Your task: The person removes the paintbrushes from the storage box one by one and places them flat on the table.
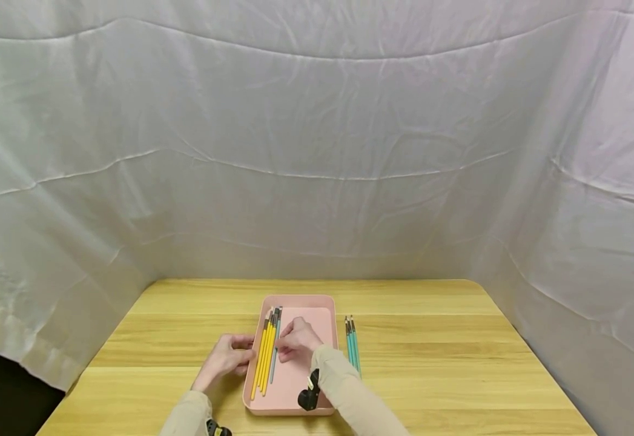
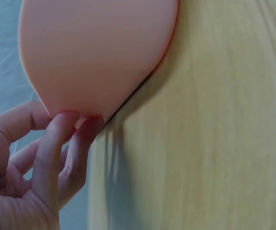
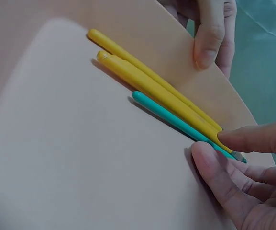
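A pink tray (image 1: 295, 384) lies on the table, with several yellow paintbrushes (image 1: 265, 357) along its left side. Beside them on the tray floor is a teal paintbrush (image 3: 166, 115), parallel to the yellow ones. My left hand (image 1: 228, 356) grips the tray's left wall, thumb over the rim on the inside and fingers against the outside. Reaching into the tray, my right hand (image 1: 299, 339) has its thumb and index finger on either side of the teal paintbrush, near its bristle end. The index fingertip also overlaps the yellow handles in the right wrist view.
More teal paintbrushes (image 1: 352, 345) lie on the wooden table (image 1: 436, 363) just right of the tray, partly behind the right forearm. A grey curtain (image 1: 317, 212) hangs around the back and sides of the table.
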Motion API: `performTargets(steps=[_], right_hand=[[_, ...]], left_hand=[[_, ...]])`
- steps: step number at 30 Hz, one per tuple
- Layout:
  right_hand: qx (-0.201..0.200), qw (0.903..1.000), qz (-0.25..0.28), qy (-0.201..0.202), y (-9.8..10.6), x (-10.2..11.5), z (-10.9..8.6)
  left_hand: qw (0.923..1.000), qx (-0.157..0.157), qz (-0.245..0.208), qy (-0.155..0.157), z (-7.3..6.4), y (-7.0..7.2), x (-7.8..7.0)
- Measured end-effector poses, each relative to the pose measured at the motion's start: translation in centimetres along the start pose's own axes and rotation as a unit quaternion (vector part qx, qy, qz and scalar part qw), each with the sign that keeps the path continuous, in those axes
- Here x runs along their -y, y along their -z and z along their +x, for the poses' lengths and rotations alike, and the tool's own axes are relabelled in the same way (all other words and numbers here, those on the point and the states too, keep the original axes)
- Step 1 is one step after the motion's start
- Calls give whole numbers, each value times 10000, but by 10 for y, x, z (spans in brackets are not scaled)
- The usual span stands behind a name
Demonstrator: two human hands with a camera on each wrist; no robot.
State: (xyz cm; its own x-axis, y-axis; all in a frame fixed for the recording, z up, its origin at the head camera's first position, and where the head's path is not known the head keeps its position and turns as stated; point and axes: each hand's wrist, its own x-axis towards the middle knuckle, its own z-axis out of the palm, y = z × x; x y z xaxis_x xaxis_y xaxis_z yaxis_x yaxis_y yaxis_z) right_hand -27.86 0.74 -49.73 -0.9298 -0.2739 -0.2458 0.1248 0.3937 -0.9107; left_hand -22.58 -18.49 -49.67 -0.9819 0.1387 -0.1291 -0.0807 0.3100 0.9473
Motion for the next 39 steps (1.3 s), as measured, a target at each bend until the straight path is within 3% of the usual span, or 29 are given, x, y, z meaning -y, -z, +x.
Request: performTargets(steps=[39], right_hand=[[-222, 9987, -240, -394, -12, 1, 10]], left_hand=[[10000, 10, -47, 73, 0, 0, -2]])
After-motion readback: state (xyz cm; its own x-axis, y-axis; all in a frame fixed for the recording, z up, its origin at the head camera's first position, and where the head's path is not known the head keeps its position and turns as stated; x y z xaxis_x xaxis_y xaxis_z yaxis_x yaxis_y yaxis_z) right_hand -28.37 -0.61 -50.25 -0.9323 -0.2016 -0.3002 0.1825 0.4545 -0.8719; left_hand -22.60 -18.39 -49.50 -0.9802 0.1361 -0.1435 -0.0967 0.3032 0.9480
